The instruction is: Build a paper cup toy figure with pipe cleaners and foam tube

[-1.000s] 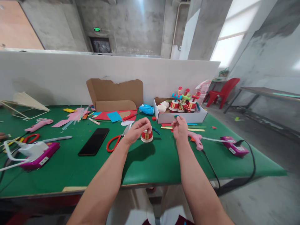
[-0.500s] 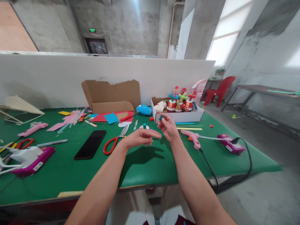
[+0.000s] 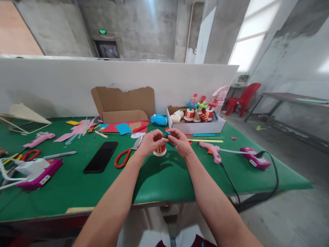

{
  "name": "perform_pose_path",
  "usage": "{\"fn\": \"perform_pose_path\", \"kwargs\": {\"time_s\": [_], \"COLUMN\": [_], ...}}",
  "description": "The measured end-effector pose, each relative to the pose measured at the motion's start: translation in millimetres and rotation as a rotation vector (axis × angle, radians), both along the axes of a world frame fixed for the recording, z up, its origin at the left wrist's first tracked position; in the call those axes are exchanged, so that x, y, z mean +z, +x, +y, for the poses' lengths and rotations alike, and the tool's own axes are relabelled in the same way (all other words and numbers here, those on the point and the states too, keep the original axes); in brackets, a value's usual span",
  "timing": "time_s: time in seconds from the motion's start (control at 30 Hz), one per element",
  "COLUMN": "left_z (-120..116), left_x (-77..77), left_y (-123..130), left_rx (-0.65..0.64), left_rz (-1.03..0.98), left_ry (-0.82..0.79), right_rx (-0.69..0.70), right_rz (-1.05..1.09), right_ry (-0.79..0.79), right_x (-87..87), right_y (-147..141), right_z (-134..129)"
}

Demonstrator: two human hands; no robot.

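Note:
A red-and-white paper cup (image 3: 159, 151) stands upside down on the green table, partly hidden by my left hand (image 3: 151, 143). The fingers of that hand are pinched together just above the cup; what lies between them is hidden. My right hand (image 3: 179, 141) is closed, thumb and fingertips gripping a small teal folded paper strip (image 3: 167, 134). The two hands' fingertips almost meet at this strip. Scissors (image 3: 125, 153) with red handles lie left of my left hand, their blades partly beside it.
A black phone (image 3: 101, 157) lies to the left. Behind my hands, a white box (image 3: 197, 128) holds cup figures. A pink glue gun (image 3: 212, 151) and purple power strip (image 3: 255, 158) are at right. Paper pieces (image 3: 123, 128) lie before a cardboard sheet (image 3: 125, 103); another power strip (image 3: 42, 175) sits at left.
My left hand has gone from outstretched fingers to a pinch above the cup. My right hand has brought the teal strip left and down toward it. The red-and-white cup now shows below them.

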State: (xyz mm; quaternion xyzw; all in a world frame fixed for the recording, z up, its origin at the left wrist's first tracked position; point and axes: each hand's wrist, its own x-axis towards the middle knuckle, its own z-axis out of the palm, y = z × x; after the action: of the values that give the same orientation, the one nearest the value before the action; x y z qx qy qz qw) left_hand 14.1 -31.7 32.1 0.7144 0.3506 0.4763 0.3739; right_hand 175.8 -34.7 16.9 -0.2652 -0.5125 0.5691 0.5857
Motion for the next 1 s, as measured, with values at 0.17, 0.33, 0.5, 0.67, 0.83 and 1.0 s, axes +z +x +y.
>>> {"fn": "perform_pose_path", "kwargs": {"time_s": [0.17,0.33,0.5,0.67,0.83,1.0], "left_z": [-3.6,-5.5,-5.0,-6.5,-9.7,-39.8], "left_x": [-0.8,2.7,6.2,5.8,15.7,16.2], "left_y": [-0.1,-6.5,-12.6,-10.4,-2.5,3.4], "left_rx": [0.030,-0.094,-0.274,-0.399,-0.590,-0.668], "left_rz": [0.116,-0.107,-0.181,-0.077,0.402,0.653], "left_ry": [0.133,-0.050,-0.030,-0.081,-0.142,0.082], "right_rx": [-0.024,-0.217,-0.240,-0.207,-0.218,-0.203], "right_rz": [-0.071,0.059,0.239,0.241,0.216,0.224], "right_ry": [0.028,-0.052,-0.136,-0.146,-0.186,-0.164], "right_x": [-1.0,-3.8,-4.2,-4.1,-4.9,-5.0], "right_y": [-3.3,3.3,12.3,9.8,5.8,6.8], "right_z": [1.4,10.5,15.6,13.8,14.3,15.2]}}
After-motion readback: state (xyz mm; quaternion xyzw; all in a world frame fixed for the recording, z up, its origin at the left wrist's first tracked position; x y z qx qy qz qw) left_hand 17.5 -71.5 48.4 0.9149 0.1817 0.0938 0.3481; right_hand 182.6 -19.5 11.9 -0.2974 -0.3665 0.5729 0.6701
